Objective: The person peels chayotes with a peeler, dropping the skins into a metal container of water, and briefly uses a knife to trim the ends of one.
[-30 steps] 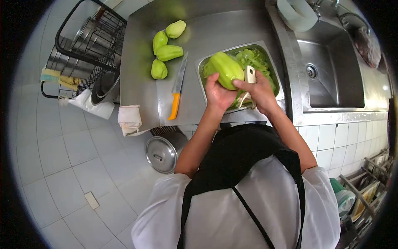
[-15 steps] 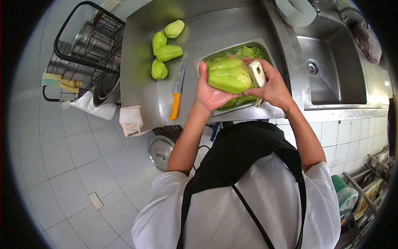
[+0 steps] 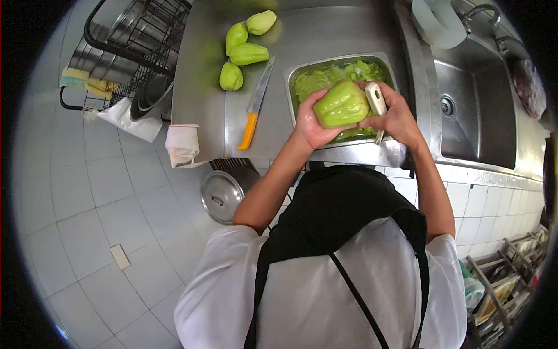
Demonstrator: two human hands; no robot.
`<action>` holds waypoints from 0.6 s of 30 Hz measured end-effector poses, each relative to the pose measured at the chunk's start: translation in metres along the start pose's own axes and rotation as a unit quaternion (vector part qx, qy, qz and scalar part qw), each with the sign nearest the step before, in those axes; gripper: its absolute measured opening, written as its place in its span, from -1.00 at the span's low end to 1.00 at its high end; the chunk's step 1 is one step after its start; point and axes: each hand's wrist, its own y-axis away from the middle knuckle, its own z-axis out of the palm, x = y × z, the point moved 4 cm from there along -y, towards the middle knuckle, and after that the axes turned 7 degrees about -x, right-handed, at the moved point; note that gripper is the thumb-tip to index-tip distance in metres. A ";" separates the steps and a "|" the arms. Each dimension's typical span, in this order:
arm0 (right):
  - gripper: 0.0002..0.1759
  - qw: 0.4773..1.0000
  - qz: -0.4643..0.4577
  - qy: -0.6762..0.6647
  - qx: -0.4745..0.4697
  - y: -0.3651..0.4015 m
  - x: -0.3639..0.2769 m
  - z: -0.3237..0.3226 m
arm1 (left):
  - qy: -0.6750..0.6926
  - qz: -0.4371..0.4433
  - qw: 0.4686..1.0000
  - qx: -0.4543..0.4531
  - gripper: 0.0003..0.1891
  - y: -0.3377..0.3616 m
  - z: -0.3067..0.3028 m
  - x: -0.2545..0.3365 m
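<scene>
Over a steel pan, my left hand [image 3: 317, 123] cradles a pale green chayote [image 3: 341, 106] from the side and below. In my right hand [image 3: 399, 119] is a white-handled peeler [image 3: 376, 100], held against the chayote's right end; its blade is mostly hidden. My right fingertips sit close to the chayote too. Beneath both hands the rectangular metal pan [image 3: 289, 74] contains green peelings [image 3: 317, 81] in what looks like water. Left of the pan lies a knife [image 3: 254, 116] with a yellow handle, its blade pointing away. Several more chayotes [image 3: 249, 54] rest on the steel counter behind the knife.
A steel sink [image 3: 474, 110] is on the right, with a white plastic container [image 3: 439, 23] behind it. To the left stands a black wire rack [image 3: 131, 58] with metal pots. A folded cloth [image 3: 182, 145] hangs at the counter's front left corner. A lidded pot [image 3: 222, 196] stands below.
The view has shifted, so the counter and pan sit higher and further right. The chayote looks turned and lower over the pan, uncovering more peelings. Both hands keep their hold.
</scene>
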 end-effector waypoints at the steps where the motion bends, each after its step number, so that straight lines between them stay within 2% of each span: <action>1: -0.16 1.000 0.000 0.005 -0.001 0.001 -0.001 0.003 | -0.004 0.001 1.000 0.008 -0.43 0.001 -0.006 -0.003; 5: -0.14 0.998 0.000 0.048 0.031 -0.002 0.011 0.001 | 0.015 0.005 1.000 0.015 -0.49 0.008 0.004 -0.008; 6: -0.26 0.996 0.047 0.064 0.048 -0.001 0.010 -0.002 | 0.007 0.018 1.000 0.022 -0.50 0.009 0.004 -0.007; 9: -0.44 0.977 0.061 0.008 0.204 0.001 0.016 -0.017 | -0.040 0.061 0.996 0.043 -0.49 0.002 -0.001 -0.003; 10: -0.58 0.971 0.090 -0.009 0.222 0.003 0.020 -0.022 | -0.071 0.078 0.993 0.051 -0.47 0.000 -0.007 -0.003; 13: -0.50 0.922 0.110 -0.288 0.234 0.003 0.028 -0.023 | -0.135 0.108 0.983 0.063 -0.47 -0.008 -0.023 -0.002; 14: -0.53 0.916 0.107 -0.319 0.218 0.001 0.026 -0.021 | -0.151 0.112 0.980 0.064 -0.48 -0.011 -0.028 -0.002; 17: -0.61 0.890 0.098 -0.411 0.172 -0.007 0.021 -0.007 | -0.063 0.101 0.990 0.078 -0.53 -0.012 -0.022 -0.004; 18: -0.69 0.895 0.077 -0.404 0.173 -0.012 0.018 -0.002 | -0.059 0.103 0.990 0.082 -0.54 -0.012 -0.024 -0.005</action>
